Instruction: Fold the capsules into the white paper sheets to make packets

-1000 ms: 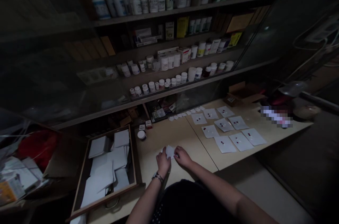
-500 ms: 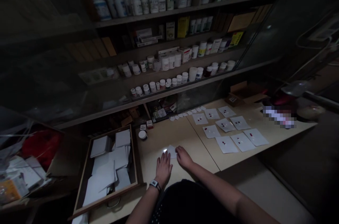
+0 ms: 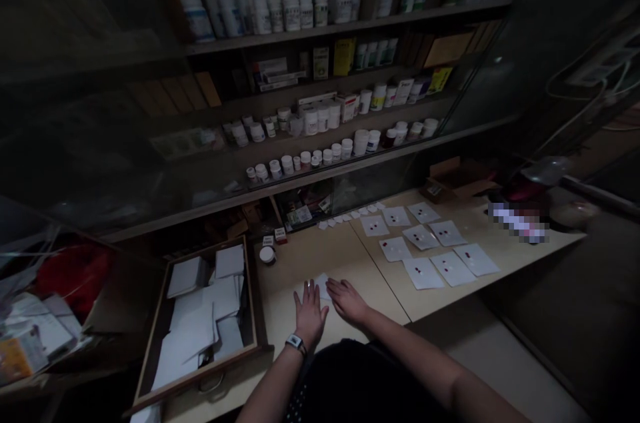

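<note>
Left hand [image 3: 309, 313] has flattened, fingers [image 3: 311, 291] open; right hand [image 3: 347, 301] likewise, at white paper [image 3: 321, 285] (12 o'clock); pressure could slide it across surface [image 3: 300, 256].

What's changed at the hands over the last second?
The left hand and right hand have let go of the white paper square, opening out flat on the counter beside it. The laid-out paper sheets and wooden drawer stayed put.
</note>
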`<state>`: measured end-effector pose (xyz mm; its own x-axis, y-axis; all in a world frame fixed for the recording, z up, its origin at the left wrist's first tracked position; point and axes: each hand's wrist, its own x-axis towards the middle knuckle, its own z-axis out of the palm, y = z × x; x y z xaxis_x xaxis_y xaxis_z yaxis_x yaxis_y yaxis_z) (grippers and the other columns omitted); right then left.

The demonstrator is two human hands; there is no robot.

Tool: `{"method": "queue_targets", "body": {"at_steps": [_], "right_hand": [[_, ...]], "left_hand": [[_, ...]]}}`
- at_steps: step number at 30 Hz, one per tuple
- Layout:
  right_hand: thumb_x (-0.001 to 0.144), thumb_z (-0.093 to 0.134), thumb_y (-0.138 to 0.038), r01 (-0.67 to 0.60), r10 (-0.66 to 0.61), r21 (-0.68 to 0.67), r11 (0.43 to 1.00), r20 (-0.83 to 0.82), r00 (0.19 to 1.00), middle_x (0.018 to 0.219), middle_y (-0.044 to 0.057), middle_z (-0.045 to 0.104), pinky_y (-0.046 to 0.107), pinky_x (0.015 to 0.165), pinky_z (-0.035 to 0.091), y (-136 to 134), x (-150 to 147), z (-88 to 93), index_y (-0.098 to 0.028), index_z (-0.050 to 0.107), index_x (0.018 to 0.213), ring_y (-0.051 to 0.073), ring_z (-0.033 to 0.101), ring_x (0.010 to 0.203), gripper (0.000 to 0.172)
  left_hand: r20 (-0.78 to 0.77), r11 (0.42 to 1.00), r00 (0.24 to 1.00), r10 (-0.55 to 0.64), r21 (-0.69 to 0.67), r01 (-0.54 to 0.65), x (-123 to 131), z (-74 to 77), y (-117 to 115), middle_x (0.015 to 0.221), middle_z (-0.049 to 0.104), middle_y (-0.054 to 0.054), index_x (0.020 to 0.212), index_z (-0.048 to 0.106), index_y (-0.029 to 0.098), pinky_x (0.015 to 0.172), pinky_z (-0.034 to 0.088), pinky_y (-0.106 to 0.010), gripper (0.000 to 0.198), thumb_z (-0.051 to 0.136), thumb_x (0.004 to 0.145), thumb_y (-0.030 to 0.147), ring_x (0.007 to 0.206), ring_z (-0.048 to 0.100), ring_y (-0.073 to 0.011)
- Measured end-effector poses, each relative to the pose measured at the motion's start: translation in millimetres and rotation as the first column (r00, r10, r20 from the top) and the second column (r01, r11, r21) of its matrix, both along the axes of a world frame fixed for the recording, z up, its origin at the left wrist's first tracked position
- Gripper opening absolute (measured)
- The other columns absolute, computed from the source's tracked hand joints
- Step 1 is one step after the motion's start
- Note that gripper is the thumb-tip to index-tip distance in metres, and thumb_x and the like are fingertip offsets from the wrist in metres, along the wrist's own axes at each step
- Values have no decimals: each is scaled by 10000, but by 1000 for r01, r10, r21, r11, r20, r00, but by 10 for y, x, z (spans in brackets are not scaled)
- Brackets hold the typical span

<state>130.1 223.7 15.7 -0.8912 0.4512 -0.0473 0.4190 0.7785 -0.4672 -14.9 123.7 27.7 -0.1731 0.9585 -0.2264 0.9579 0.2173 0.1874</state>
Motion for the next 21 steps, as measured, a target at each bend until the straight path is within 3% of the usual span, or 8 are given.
{"method": "queue_targets", "body": {"at_steps": [3,6,9,13,17,21], "right_hand": [[888,427,-212,-4,4,25,1000,-7,1000,1346,171,561,490,1119,234,-10,3,43,-134,570,1295,260,381,1352,439],[892,438,-241,21,-21,49,999,4,1000,1276,166,608,512,1141,176,-34,9,62,-139,609,1241,271,435,1295,401],[892,429,-239,14,-14,56,998,-4,1000,1344,167,558,523,1142,156,-31,23,62,-145,610,1240,277,418,1302,403],[855,462,-235,-50,51,34,998,-18,999,1299,168,586,492,1111,216,41,55,102,-136,638,1188,285,403,1307,389],[835,471,-194,-111,110,39,993,6,994,1150,154,644,451,1034,293,121,91,160,-150,655,1116,276,506,1136,340],[840,475,-187,-108,106,58,992,36,994,1028,144,640,403,923,356,140,127,145,-137,634,1140,269,527,1012,343]], "left_hand": [[-8,999,1000,-25,32,26,37,11,-6,1564,242,-149,1482,323,151,1131,123,-619,584,425,913,239,1431,183,-353],[56,989,989,-140,43,138,68,-9,-44,1502,373,-145,1459,369,154,1136,231,-499,552,379,907,154,1370,327,-312],[81,976,972,-220,29,218,83,-30,-67,1421,467,-158,1428,409,135,1112,287,-438,547,378,883,111,1311,407,-291],[77,974,971,-227,-5,228,49,-15,-23,1406,469,-182,1404,423,117,1086,323,-447,520,388,885,128,1330,386,-299],[71,964,963,-262,-28,264,-32,8,44,1427,446,-170,1380,438,141,1054,366,-409,486,420,897,182,1358,354,-285],[38,959,958,-284,18,283,-101,-15,73,1440,422,-178,1339,471,149,1057,354,-437,467,499,914,342,1369,327,-317]]}}
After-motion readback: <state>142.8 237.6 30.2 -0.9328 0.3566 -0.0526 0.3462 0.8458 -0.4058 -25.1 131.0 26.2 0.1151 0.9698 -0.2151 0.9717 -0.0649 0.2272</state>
